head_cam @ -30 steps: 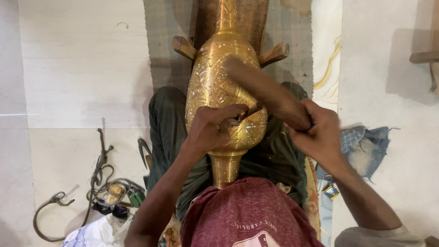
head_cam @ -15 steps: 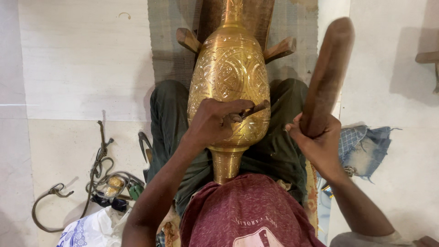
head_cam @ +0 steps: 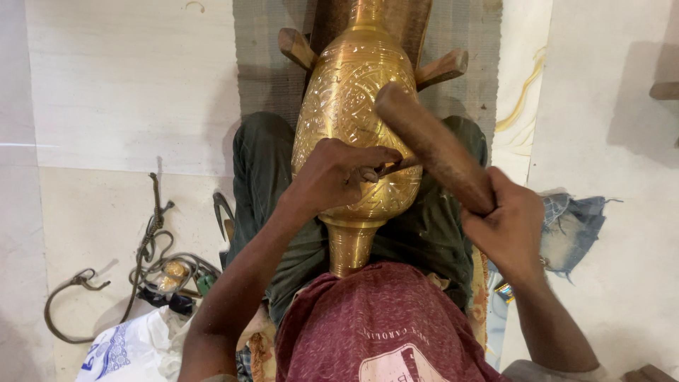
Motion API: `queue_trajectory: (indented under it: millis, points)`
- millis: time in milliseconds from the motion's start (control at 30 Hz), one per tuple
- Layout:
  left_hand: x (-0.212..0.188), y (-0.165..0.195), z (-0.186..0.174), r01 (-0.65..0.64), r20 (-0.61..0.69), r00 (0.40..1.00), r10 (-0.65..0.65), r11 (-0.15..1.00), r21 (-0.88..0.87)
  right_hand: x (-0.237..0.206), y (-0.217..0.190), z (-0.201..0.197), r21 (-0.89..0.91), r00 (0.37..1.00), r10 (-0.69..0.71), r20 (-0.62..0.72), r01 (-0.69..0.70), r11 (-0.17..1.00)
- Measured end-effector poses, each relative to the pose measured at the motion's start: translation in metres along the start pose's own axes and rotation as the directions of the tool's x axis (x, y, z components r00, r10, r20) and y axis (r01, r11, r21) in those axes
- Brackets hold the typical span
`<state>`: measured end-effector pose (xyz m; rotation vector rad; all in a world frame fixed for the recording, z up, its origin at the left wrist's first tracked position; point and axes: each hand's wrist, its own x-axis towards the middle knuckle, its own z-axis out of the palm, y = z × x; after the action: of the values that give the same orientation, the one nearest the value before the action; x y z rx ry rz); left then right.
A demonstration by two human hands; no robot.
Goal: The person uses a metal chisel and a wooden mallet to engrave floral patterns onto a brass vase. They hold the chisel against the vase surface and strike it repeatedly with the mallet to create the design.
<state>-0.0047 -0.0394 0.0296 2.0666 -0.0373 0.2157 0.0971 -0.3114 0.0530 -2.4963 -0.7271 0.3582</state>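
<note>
Engraving work occupies both hands: the left hand (head_cam: 338,175) pinches a thin chisel (head_cam: 393,168) against the belly of a brass vase (head_cam: 353,120) lying across the lap. The right hand (head_cam: 511,226), at four o'clock of the vase, is clenched around a wooden mallet (head_cam: 431,145) angled over the chisel's butt, so a square, measured tap seems due.

Coiled rope (head_cam: 145,247), white printed bag (head_cam: 127,350), blue denim cloth (head_cam: 576,230)
</note>
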Motion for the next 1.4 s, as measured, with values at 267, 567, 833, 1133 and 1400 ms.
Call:
queue_trajectory:
  millis: [267, 567, 833, 1133, 1400]
  points:
    - [0.002, -0.003, -0.003, -0.055, 0.022, 0.998, 0.055, 0.998, -0.008, -0.012, 0.001, 0.004, 0.391, 0.993, 0.019, -0.114, 0.027, 0.920]
    - [-0.018, -0.010, 0.017, -0.016, -0.325, 0.939, -0.110, 0.932, -0.362, -0.034, 0.022, 0.030, 0.440, 0.935, 0.305, 0.182, -0.354, 0.825]
    - [-0.038, 0.003, 0.046, 0.136, -0.518, 0.829, -0.210, 0.975, -0.178, -0.010, 0.009, 0.031, 0.356, 0.976, 0.147, 0.162, -0.196, 0.914]
    - [-0.039, 0.012, 0.053, 0.111, -0.601, 0.786, -0.141, 0.990, -0.087, 0.057, -0.043, -0.022, 0.181, 0.976, -0.170, 0.140, 0.143, 0.973]
    - [-0.039, 0.009, 0.055, 0.154, -0.590, 0.789, -0.171, 0.985, -0.079, 0.089, -0.093, -0.071, -0.440, 0.833, -0.454, 0.315, 0.552, 0.708]
